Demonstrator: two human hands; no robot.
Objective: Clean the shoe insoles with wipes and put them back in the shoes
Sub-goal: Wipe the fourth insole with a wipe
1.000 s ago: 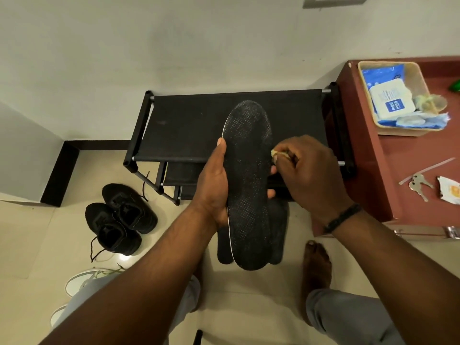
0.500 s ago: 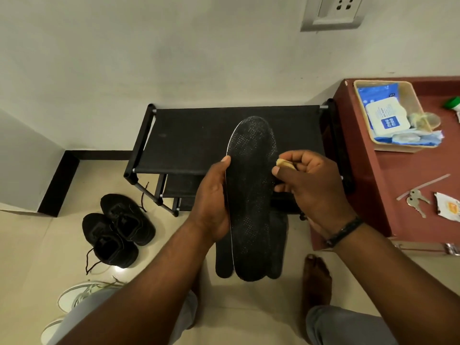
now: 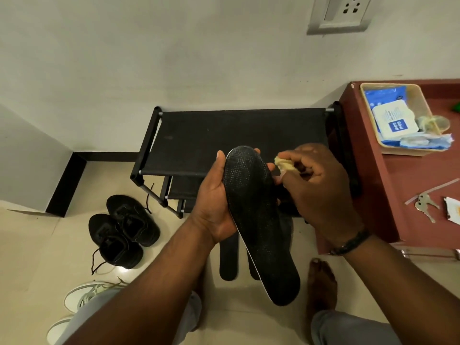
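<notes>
Right hand (image 3: pixel 321 190), frame centre-right: fingers (image 3: pixel 302 161) curled tight round a balled, yellowed wipe (image 3: pixel 283 163), held just beside the toe-end edge of the insole (image 3: pixel 256 220); can't tell if the wipe touches it. Left hand (image 3: pixel 214 202) cradles the insole from its left side, thumb along the near edge, fingertips wrapped behind and peeking out at the right edge, so the black textured face stays up and braced against rubbing pressure. Insole runs diagonally, toe at centre, heel toward lower centre. A second insole (image 3: pixel 228 260) shows behind it, lower centre; what it rests on isn't clear. Black shoes (image 3: pixel 123 227) sit paired on the floor centre-left, openings up, ready for refitting; white shoes (image 3: pixel 82 295) lower left. Black shoe rack (image 3: pixel 236 135) behind the hands. Right edge: red tabletop (image 3: pixel 398 195) with a tray (image 3: pixel 427 100) holding the wipes pack (image 3: pixel 388 120), within reach for a fresh one; keys (image 3: pixel 424 207) nearby. Judgement: mid-wipe, refit not yet begun.
</notes>
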